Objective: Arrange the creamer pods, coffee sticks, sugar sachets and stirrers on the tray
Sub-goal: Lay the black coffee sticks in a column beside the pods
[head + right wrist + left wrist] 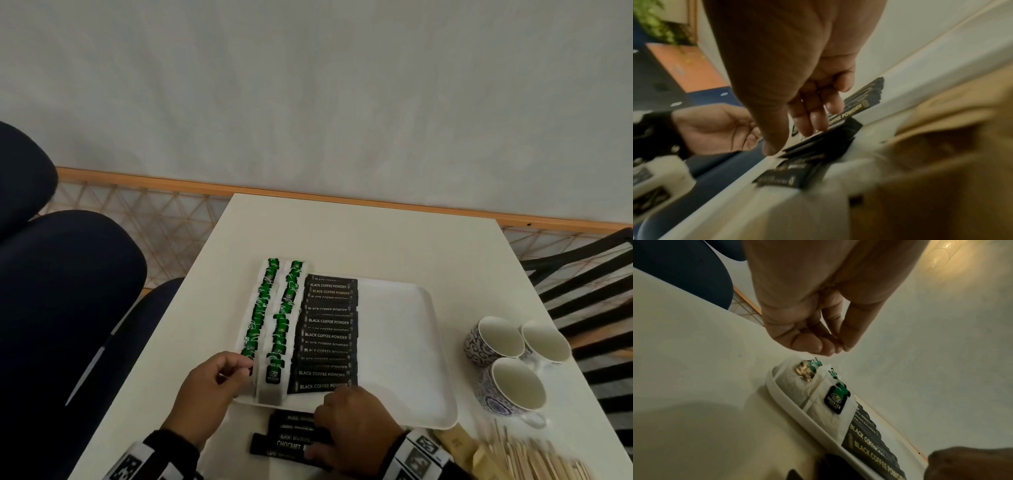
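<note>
Black coffee sticks [328,335] overlapping in one column on white tray [404,342]

A white tray [404,346] on a cream counter [359,233] carries black coffee sticks [327,335] lettered white and gold, beside white tea bags [270,325] with green-and-black tags; at the counter's right edge, three cups [513,363] patterned blue on white, white inside; pale wooden stirrers [534,459] at its near right corner.
</note>
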